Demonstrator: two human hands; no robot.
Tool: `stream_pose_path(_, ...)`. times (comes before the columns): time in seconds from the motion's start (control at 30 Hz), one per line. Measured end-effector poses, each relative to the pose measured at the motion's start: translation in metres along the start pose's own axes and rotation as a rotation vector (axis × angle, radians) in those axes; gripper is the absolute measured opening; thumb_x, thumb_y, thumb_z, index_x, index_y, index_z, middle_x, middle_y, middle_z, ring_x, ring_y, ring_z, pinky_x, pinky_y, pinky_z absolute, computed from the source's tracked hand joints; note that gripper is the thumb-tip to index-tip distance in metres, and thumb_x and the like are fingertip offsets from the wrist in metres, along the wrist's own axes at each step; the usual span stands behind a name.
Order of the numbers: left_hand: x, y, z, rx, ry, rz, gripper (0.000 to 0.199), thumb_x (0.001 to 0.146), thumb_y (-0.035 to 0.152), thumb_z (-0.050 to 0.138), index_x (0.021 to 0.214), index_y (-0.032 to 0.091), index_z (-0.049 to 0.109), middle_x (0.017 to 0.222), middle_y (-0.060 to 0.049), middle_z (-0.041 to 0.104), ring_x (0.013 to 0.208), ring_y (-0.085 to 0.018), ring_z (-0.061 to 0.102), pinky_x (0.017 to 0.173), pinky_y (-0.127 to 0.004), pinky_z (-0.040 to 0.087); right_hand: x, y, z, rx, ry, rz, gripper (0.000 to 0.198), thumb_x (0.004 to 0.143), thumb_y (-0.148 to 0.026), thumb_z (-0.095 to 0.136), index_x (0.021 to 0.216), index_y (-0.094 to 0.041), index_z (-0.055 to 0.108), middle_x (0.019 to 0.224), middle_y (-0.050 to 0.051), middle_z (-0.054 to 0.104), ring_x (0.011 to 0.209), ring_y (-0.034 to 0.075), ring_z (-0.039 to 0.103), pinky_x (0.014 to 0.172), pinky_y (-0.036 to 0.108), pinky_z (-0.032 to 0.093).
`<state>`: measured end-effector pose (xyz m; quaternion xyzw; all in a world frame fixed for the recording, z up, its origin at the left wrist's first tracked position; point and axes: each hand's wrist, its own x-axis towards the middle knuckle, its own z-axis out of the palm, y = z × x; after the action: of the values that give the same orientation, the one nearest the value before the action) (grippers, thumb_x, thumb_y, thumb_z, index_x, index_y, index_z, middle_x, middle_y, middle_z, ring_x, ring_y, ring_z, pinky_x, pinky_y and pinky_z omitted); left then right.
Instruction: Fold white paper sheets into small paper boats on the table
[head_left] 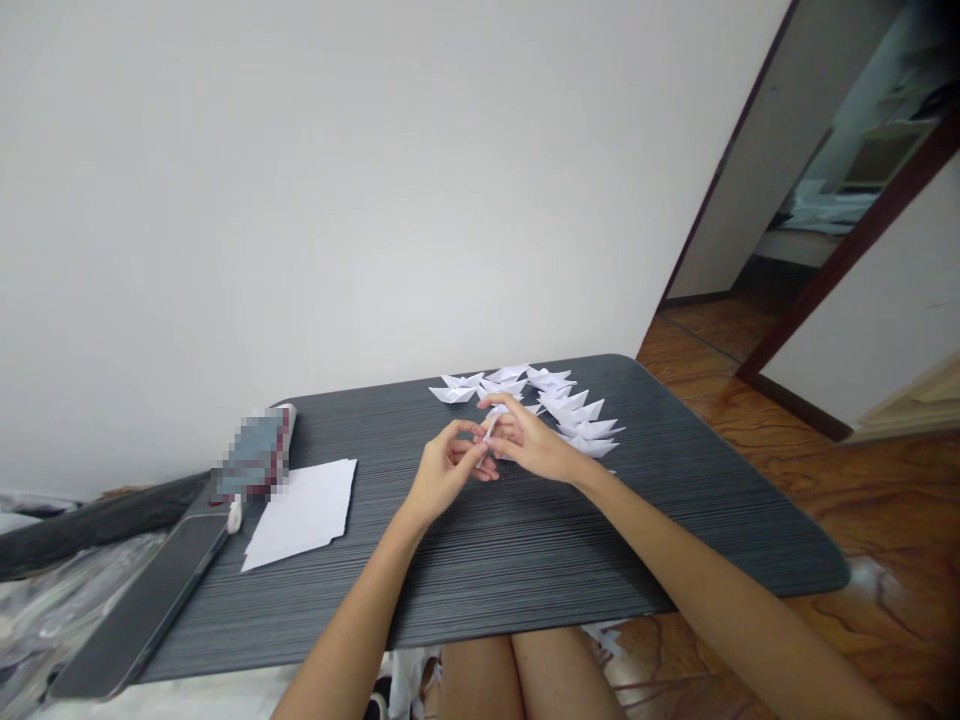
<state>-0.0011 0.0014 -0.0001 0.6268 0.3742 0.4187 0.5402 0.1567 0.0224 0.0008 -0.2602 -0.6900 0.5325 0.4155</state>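
Between my two hands, above the middle of the dark table (540,550), is a small folded piece of white paper (489,430), mostly hidden by the fingers. My left hand (450,465) pinches it from the left with thumb and fingertips. From the right, my right hand (525,435) grips the same paper, its index finger curved over the top. Just behind and to the right of my hands stand several white folded paper boats (589,430), set close together in rows. A stack of white paper sheets (304,515) lies to the left.
At the table's back left is a partly blurred device or box (255,450), with a white plug-like piece (235,513) beside it. A long dark flat panel (142,605) runs along the left edge. The white wall (375,200) borders the table's back; wooden floor (885,520) lies right.
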Motion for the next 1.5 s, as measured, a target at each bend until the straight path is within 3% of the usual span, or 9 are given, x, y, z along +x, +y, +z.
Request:
stream_pose_path(0.17,-0.003,-0.001,0.003,0.092,-0.006,0.05,0.043,0.073,0.031,0.056,0.109,0.015,0.039,0.068,-0.004,0.064,0.063,-0.017,0.064,0.063,-0.03,0.052,0.0,-0.002,0.005,0.081,-0.02,0.021,0.051,0.076,-0.022,0.051,0.121,-0.027,0.026,0.085,0.001,0.05,0.058,0.007,0.052,0.051,0.021,0.048)
stream_pose_path(0.47,-0.002,-0.001,0.004,0.02,0.001,0.064,0.041,0.074,0.029,0.056,0.108,0.016,0.037,0.068,-0.002,0.061,0.063,-0.016,0.063,0.064,-0.031,0.052,0.002,0.0,0.001,0.157,-0.027,0.033,0.058,0.073,-0.021,0.056,0.124,-0.023,0.029,0.094,0.003,0.05,0.063,0.007,0.051,0.054,0.02,0.049)
stream_pose_path(0.63,-0.002,-0.001,0.004,-0.004,0.002,0.062,0.037,0.075,0.029,0.054,0.106,0.016,0.038,0.066,-0.001,0.06,0.06,-0.015,0.062,0.063,-0.03,0.053,0.001,-0.001,-0.001,0.078,-0.032,0.039,0.054,0.074,-0.019,0.053,0.125,-0.019,0.034,0.096,0.005,0.053,0.068,0.008,0.053,0.061,0.022,0.048)
stream_pose_path(0.77,-0.001,-0.005,0.003,0.028,0.009,0.074,0.034,0.077,0.029,0.051,0.105,0.016,0.038,0.065,-0.001,0.06,0.059,-0.014,0.062,0.062,-0.03,0.053,0.0,0.001,0.003,-0.132,0.023,0.023,0.05,0.076,-0.017,0.047,0.124,-0.016,0.037,0.09,0.006,0.058,0.064,0.009,0.053,0.062,0.025,0.048)
stream_pose_path(0.87,-0.001,-0.006,0.003,0.074,0.046,0.101,0.033,0.078,0.028,0.049,0.107,0.017,0.039,0.064,0.0,0.06,0.058,-0.014,0.063,0.062,-0.03,0.053,-0.001,0.003,0.009,-0.339,0.139,-0.018,0.046,0.074,-0.014,0.044,0.121,-0.014,0.042,0.089,0.006,0.061,0.058,0.01,0.053,0.06,0.026,0.047)
stream_pose_path(1.0,-0.001,-0.002,0.005,0.017,0.114,0.095,0.032,0.077,0.026,0.049,0.105,0.018,0.038,0.064,0.001,0.061,0.056,-0.014,0.063,0.061,-0.029,0.053,-0.001,0.003,0.015,-0.35,0.276,-0.11,0.038,0.074,-0.012,0.044,0.111,-0.016,0.048,0.101,0.008,0.059,0.069,0.012,0.058,0.068,0.027,0.047)
stream_pose_path(1.23,-0.001,0.007,0.005,-0.199,0.131,0.066,0.032,0.073,0.02,0.049,0.102,0.018,0.035,0.061,0.002,0.063,0.058,-0.017,0.065,0.061,-0.032,0.053,-0.001,0.0,0.01,-0.324,0.252,-0.241,0.02,0.073,-0.008,0.045,0.083,-0.016,0.06,0.108,0.009,0.057,0.099,0.017,0.054,0.082,0.031,0.044)
stream_pose_path(1.37,0.001,0.004,0.001,-0.333,0.079,0.054,0.042,0.07,0.016,0.049,0.108,0.017,0.032,0.061,0.002,0.064,0.063,-0.02,0.065,0.065,-0.037,0.053,-0.002,-0.006,0.008,-0.362,0.228,-0.317,0.018,0.073,-0.008,0.047,0.079,-0.016,0.062,0.105,0.01,0.058,0.097,0.017,0.054,0.082,0.032,0.044)
stream_pose_path(1.5,0.002,0.003,0.0,-0.376,0.049,0.03,0.038,0.076,0.026,0.046,0.11,0.018,0.031,0.059,0.0,0.064,0.06,-0.021,0.065,0.06,-0.036,0.053,-0.002,-0.005,0.007,-0.332,0.224,-0.29,0.011,0.075,-0.016,0.052,0.075,-0.016,0.063,0.103,0.01,0.058,0.09,0.016,0.056,0.076,0.03,0.046)
